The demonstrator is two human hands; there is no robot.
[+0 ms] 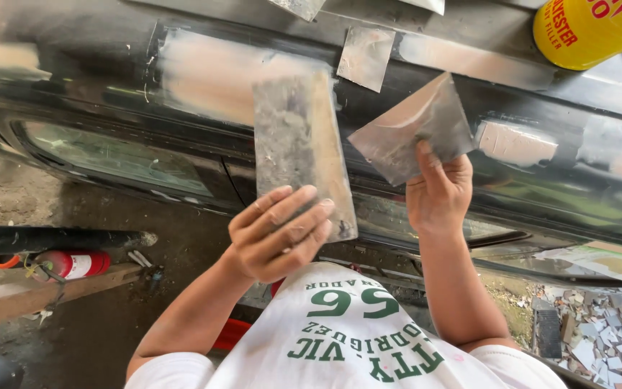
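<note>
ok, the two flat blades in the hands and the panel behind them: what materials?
Long blade in left hand: thin sheet metal, dull grey, smeared with dried filler. Right hand spreader: similar metal, likely steel. Car panel: glossy black painted metal, with matte beige filler patches.

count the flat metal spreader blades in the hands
2: a long rectangular blade in the left hand, a wedge-shaped blade in the right hand.

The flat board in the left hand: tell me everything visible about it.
The board is a long, flat rectangular plate, grey and mottled with dried smears, with a paler tan strip along its right edge. It stands roughly upright, tilted slightly, before the dark car body. The left hand grips its lower end, fingers across its face. Its material cannot be told.
</note>
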